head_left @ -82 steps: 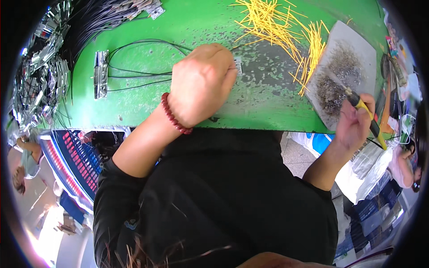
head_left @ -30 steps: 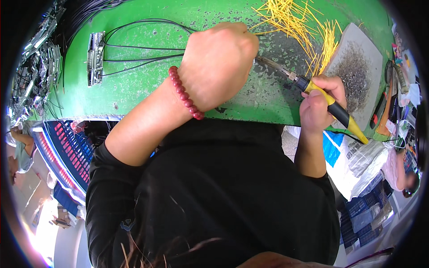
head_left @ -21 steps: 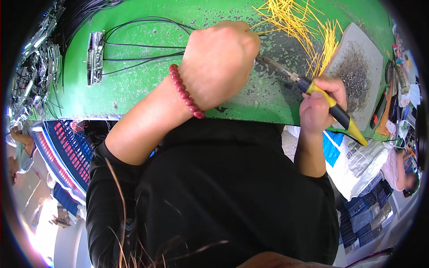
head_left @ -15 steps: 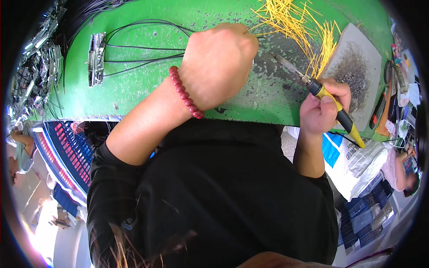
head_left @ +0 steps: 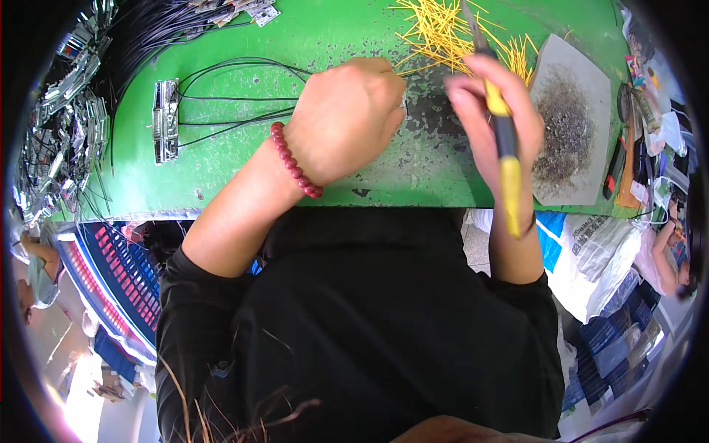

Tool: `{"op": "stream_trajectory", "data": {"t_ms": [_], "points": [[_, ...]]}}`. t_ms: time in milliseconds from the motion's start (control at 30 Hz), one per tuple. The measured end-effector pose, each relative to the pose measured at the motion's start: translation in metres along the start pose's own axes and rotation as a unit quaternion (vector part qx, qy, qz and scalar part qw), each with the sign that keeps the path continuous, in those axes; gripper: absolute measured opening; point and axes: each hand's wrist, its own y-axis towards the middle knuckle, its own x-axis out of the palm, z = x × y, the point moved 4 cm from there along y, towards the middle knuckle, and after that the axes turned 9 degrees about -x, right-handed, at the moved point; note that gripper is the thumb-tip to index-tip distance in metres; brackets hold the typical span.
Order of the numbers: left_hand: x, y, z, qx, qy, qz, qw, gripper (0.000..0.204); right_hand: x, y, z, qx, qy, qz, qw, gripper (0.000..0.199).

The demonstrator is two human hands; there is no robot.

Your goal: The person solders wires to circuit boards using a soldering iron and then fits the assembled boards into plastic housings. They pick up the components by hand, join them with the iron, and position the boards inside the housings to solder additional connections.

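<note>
My left hand [head_left: 347, 122], a red bead bracelet at its wrist, is closed over the ends of several thin black cables [head_left: 244, 98]. The gripped ends are hidden under the fingers. These cables run left to a small silver metal part [head_left: 166, 122] lying on the table. In my right hand [head_left: 509, 111] is a yellow and black soldering iron [head_left: 504, 140]. Its metal tip points away from me, over a loose pile of thin yellow wires [head_left: 436, 33]. My thumb and forefinger reach left of the handle, partly blurred.
A grey slab [head_left: 569, 125] with dark burnt residue lies right of my right hand. Stacked silver parts with black cables [head_left: 63, 140] crowd the left edge of the green table [head_left: 413, 181]. Hand tools [head_left: 626, 155] lie at the far right. Other people sit at both sides.
My right hand has lifted the soldering iron up and left, turning it upright with its tip pointing away. The left hand keeps its grip. The whole view has shifted slightly.
</note>
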Motion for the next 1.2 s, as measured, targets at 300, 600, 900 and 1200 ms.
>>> {"op": "stream_trajectory", "data": {"t_ms": [300, 600, 900, 1200], "points": [[-0.022, -0.001, -0.002, 0.027, -0.141, 0.087, 0.986, 0.017, 0.023, 0.028, -0.004, -0.062, -0.040, -0.021, 0.997, 0.033], [-0.025, -0.014, 0.004, -0.033, -0.148, 0.132, 0.980, 0.008, 0.018, 0.002, -0.016, -0.057, 0.032, 0.069, 0.996, 0.036], [-0.023, -0.020, 0.010, -0.055, -0.185, 0.104, 0.976, 0.006, 0.021, -0.003, -0.025, -0.029, 0.109, 0.056, 0.992, 0.034], [-0.018, -0.022, 0.007, -0.076, -0.241, 0.092, 0.963, 0.007, 0.023, 0.002, -0.016, 0.053, 0.127, 0.003, 0.990, 0.036]]}}
